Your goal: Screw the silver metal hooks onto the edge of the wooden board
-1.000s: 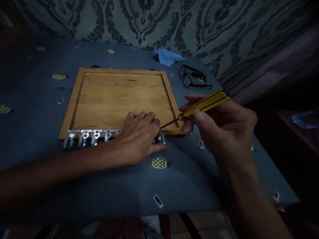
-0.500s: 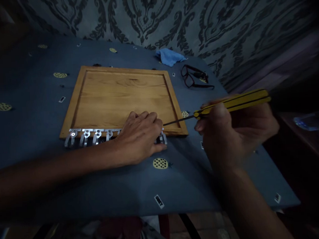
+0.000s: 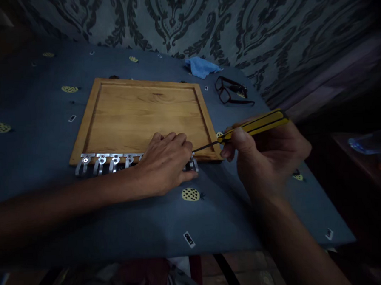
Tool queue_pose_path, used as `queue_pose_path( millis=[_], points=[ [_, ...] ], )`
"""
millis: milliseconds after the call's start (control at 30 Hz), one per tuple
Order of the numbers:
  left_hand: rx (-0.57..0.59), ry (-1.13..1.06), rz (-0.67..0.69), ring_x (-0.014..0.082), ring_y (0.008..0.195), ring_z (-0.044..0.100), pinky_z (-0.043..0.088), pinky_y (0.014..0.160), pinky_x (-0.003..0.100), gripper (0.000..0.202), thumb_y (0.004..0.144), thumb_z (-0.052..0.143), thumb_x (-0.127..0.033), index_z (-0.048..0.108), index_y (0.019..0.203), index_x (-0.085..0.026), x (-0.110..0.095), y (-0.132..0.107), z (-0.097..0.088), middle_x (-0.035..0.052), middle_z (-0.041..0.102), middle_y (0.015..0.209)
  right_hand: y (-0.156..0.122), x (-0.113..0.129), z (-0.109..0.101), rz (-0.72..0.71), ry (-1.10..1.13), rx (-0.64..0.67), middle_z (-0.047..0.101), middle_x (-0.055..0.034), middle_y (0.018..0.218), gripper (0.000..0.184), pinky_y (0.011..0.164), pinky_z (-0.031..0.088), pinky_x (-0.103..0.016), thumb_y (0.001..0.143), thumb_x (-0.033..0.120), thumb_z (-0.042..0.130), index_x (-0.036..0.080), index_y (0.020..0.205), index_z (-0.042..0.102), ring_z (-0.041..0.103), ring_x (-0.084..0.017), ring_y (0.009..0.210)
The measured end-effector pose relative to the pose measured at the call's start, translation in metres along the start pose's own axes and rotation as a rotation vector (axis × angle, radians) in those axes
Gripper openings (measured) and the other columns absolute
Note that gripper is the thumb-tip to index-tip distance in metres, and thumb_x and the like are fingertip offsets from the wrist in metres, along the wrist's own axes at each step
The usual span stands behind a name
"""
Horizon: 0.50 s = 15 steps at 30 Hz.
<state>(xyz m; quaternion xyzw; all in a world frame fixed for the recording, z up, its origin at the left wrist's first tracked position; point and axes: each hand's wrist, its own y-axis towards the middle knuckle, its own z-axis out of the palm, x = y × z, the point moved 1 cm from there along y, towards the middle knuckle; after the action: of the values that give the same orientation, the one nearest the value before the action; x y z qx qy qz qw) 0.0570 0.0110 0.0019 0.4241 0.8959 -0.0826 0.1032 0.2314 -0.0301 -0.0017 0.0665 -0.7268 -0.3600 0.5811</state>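
Our left hand (image 3: pixel 166 163) presses palm-down on the hook rail (image 3: pixel 105 160) at the near edge of the wooden board (image 3: pixel 144 115), right hand (image 3: pixel 268 155) fisted round the screwdriver (image 3: pixel 253 125) off its near-right corner; the shallow-angled tip could skid into our fingers.

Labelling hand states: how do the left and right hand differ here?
The left hand lies palm down on the metal hook rail at the near edge of the wooden board; the right hand is raised beside its right corner. The left hand holds no tool; the right hand grips a yellow-and-black screwdriver, tip pointing toward the left hand. Both are bare.
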Motion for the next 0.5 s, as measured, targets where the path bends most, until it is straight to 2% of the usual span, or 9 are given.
queue_pose_path(
  millis=[233,400,500],
  points=[
    [0.031,0.009,-0.011,0.0316,0.112,0.059,0.041,0.096,0.042,0.041,0.095,0.069,-0.049,0.065,0.111,-0.012,-0.0009,0.0013,-0.0013,0.0120,0.063,0.113,-0.0008,0.0057,-0.0035,-0.004,-0.050,0.046,0.065,0.0038,0.066,0.019,0.038,0.047,-0.029,0.079,0.027,0.086,0.023,0.077,0.068,0.057,-0.013,0.045],
    [0.032,0.000,-0.004,0.0320,0.114,0.059,0.042,0.097,0.043,0.041,0.095,0.068,-0.050,0.065,0.112,-0.013,-0.0009,0.0009,-0.0017,0.0119,0.063,0.114,0.0000,0.0080,-0.0035,-0.007,-0.041,0.071,0.067,0.0037,0.071,0.016,0.040,0.051,-0.028,0.077,0.024,0.088,0.024,0.079,0.071,0.060,-0.013,0.048],
    [0.034,0.002,-0.002,0.0322,0.115,0.059,0.043,0.098,0.043,0.041,0.095,0.069,-0.050,0.065,0.112,-0.012,-0.0008,0.0004,-0.0020,0.0121,0.063,0.114,0.0027,0.0068,-0.0057,0.050,0.002,0.128,0.069,0.0044,0.072,0.014,0.041,0.052,-0.026,0.078,0.027,0.088,0.025,0.087,0.076,0.060,-0.012,0.047]
  ],
)
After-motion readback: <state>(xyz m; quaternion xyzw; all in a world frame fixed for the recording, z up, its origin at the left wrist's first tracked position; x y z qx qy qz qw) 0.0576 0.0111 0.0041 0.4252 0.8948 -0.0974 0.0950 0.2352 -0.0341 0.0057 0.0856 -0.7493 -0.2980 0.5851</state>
